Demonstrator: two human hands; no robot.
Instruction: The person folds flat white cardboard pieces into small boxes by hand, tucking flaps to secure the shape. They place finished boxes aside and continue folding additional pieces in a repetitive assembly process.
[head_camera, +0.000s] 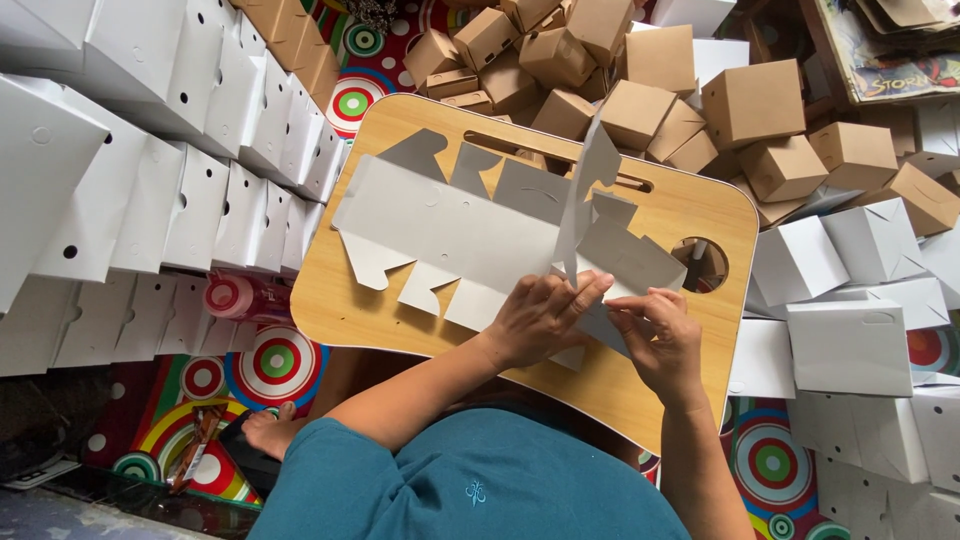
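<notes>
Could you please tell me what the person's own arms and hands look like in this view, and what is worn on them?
Both forearms are bare, and the left hand and right hand wear no gloves. No rings, watch or bracelets show. A teal short-sleeved top with a small embroidered emblem covers the shoulders.

White card blank (470, 235); light wood lap table (690, 215); brown boxes (640, 100); red target-pattern mat (275, 365).

Teal short-sleeved shirt (470, 480) with small embroidered emblem, bare forearms, bare foot (268, 428), no rings visible
</notes>
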